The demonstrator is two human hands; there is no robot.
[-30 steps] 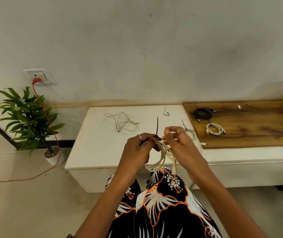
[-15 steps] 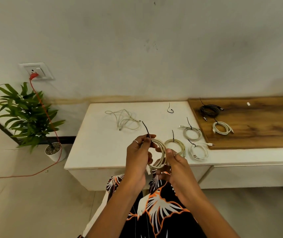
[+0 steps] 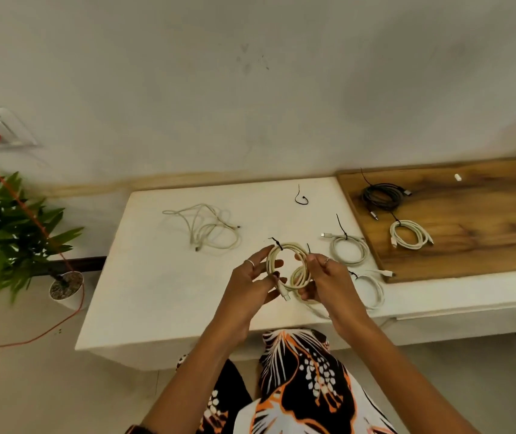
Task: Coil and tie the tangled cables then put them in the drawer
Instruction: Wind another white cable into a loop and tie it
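Cream-white cable wound into a round coil [image 3: 286,266], black tie [image 3: 277,243] cinched at its top w/ a short tail sticking out, plug end hanging at the bottom. Held in the air above the white countertop's [image 3: 156,277] front edge: left hand [image 3: 252,285] fingers pinch its left side, right hand [image 3: 328,281] fingers grip its right side. Loose untied white cable [image 3: 206,228] lies near the back-left corner.

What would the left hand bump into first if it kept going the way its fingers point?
Probably the cream cable coil held between the left hand and right hand; its fingertips already reach it. Depth beyond is unclear.
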